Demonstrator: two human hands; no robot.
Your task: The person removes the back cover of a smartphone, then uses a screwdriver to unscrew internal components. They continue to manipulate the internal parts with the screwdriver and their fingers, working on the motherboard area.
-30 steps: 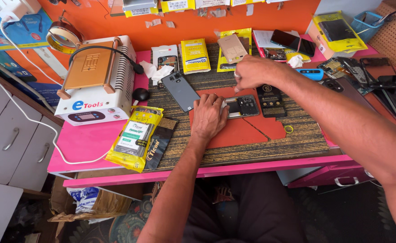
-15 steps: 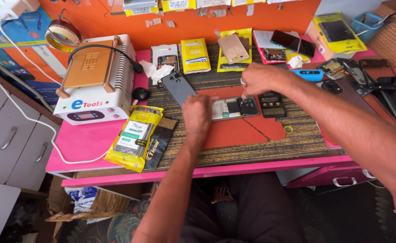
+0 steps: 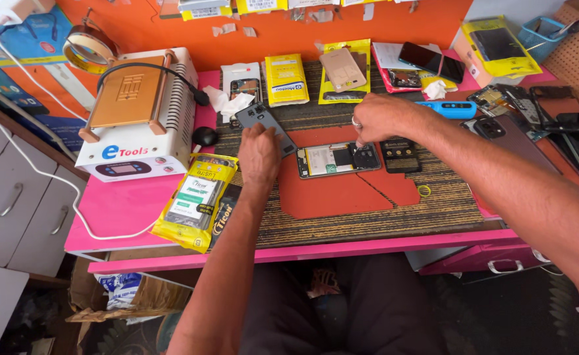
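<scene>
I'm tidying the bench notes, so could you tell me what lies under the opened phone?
The opened phone lies on a red mat, itself on a striped brown mat. Whatever sits directly beneath the phone is covered.

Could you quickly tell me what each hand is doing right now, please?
Left hand: fingers resting on the grey back cover, not gripping.
Right hand: fingertips pinched at the opened phone; any held tool cannot be told.

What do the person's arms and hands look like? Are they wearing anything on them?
Both arms are bare all the way up, with no sleeves, gloves or watch in view. The left hand wears nothing that shows. The right hand has a ring on one of its fingers; it looks pale and metallic. The forearms are long and a little hairy.
</scene>
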